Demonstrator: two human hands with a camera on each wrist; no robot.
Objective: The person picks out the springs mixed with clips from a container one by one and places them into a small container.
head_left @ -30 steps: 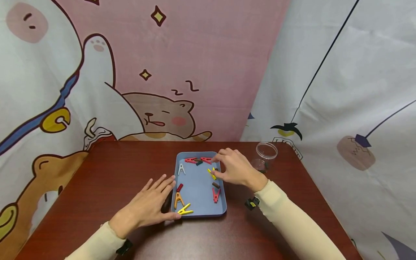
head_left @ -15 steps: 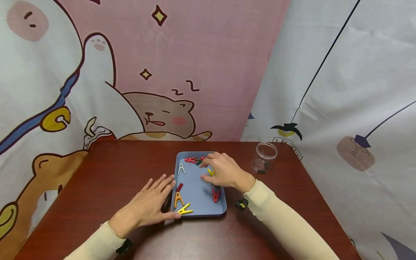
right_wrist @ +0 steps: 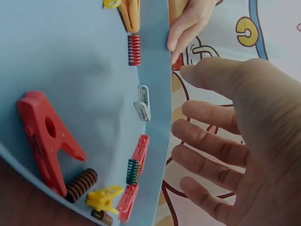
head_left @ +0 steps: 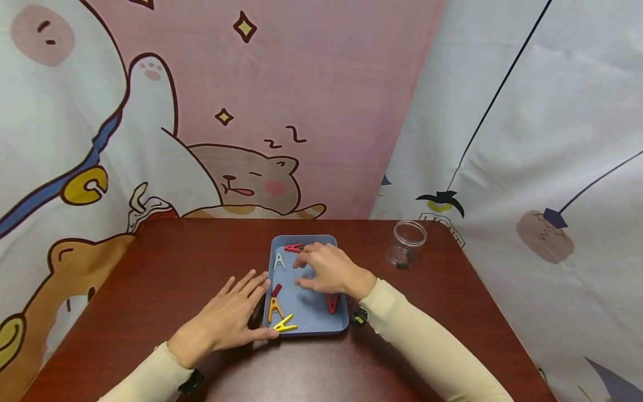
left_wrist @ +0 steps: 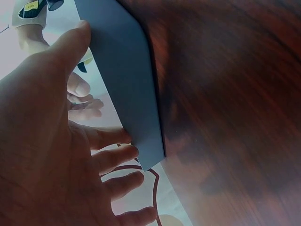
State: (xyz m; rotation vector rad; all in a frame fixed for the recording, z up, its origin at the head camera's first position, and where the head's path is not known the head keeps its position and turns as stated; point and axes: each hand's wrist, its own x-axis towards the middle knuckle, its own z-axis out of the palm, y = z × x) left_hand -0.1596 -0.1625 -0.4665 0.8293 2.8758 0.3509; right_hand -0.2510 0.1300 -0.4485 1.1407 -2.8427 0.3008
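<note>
Hovering above the blue rectangular tray (head_left: 316, 324), the right hand (head_left: 329, 270) spreads empty fingers wide; the left hand (head_left: 226, 314), also wide, touches its rim. Probable step: selecting; next, perhaps, pinching the white A-shaped clip (head_left: 279, 261) left of the right fingertips.

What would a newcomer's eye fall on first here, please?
Probably the pink-and-white cartoon-printed cloth backdrop behind the dark brown table. Next, the shallow blue rectangular tray of colourful clips and coiled springs, with the left hand at its edge and the right hand above it.
</note>
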